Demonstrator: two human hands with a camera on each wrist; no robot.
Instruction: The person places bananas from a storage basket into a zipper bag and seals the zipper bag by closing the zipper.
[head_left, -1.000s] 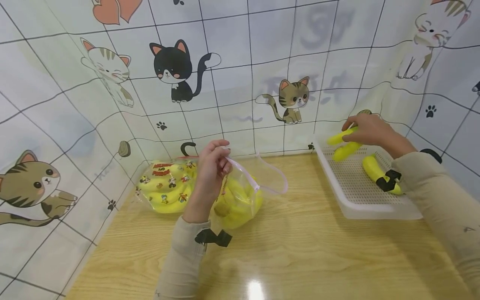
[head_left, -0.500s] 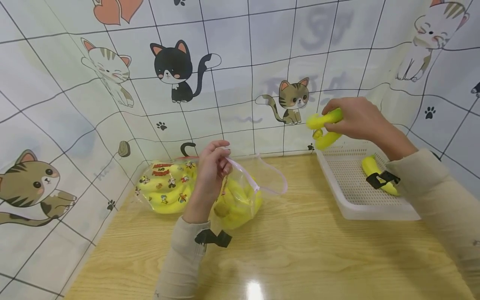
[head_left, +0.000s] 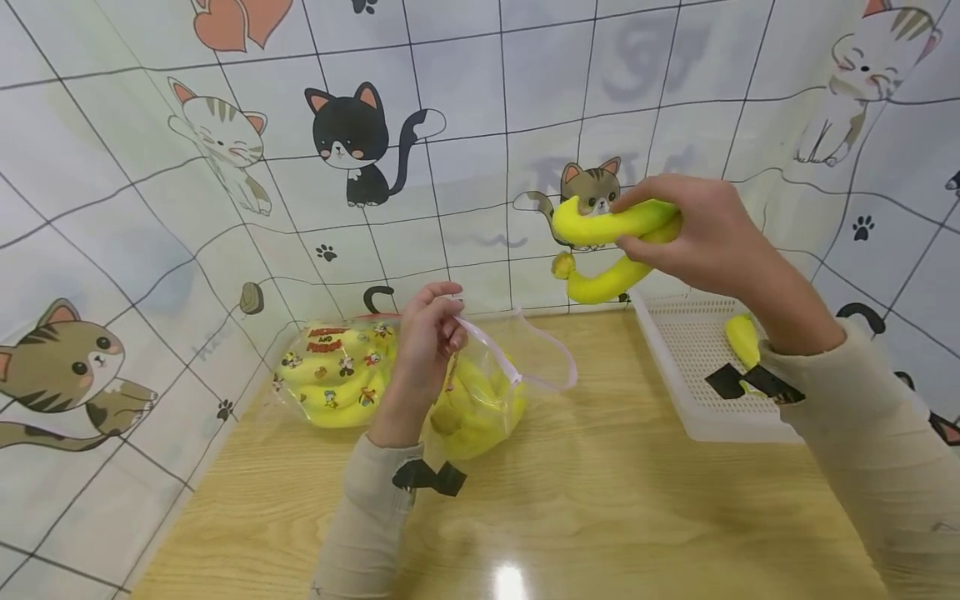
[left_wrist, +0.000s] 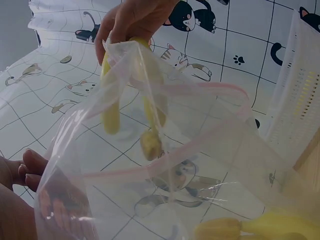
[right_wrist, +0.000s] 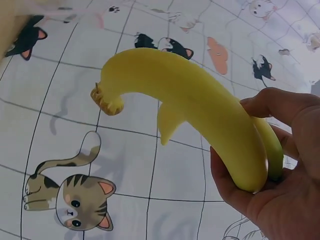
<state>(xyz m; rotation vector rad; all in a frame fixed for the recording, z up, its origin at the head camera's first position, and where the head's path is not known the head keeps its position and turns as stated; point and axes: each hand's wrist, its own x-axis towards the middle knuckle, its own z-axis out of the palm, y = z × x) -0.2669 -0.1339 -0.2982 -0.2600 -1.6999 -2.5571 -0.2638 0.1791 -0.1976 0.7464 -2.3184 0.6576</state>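
My left hand (head_left: 427,342) pinches the upper edge of a clear zip bag (head_left: 564,385) with a pink zip, and its mouth gapes. Yellow bananas (head_left: 483,408) lie inside, seen through the film. To the right and higher up, my right hand (head_left: 705,229) grips two bananas (head_left: 600,229) by one end; their brown-tipped ends point toward the bag side. One banana (right_wrist: 185,90) fills the right wrist view, the other mostly behind it. In the left wrist view the bag film (left_wrist: 125,200) stands in front of the right hand (left_wrist: 137,20).
A second printed bag (head_left: 330,379), full of bananas, lies left of the open one against the cat-patterned wall sheet (head_left: 465,183). On the wooden table (head_left: 585,500), a white perforated basket (head_left: 678,392) stands at the right with a banana (head_left: 742,337) in it, partly hidden by my forearm.
My right hand has lifted the two bananas out of the basket and carried them left and up, nearer the open bag. The left hand and both bags stay practically in place.
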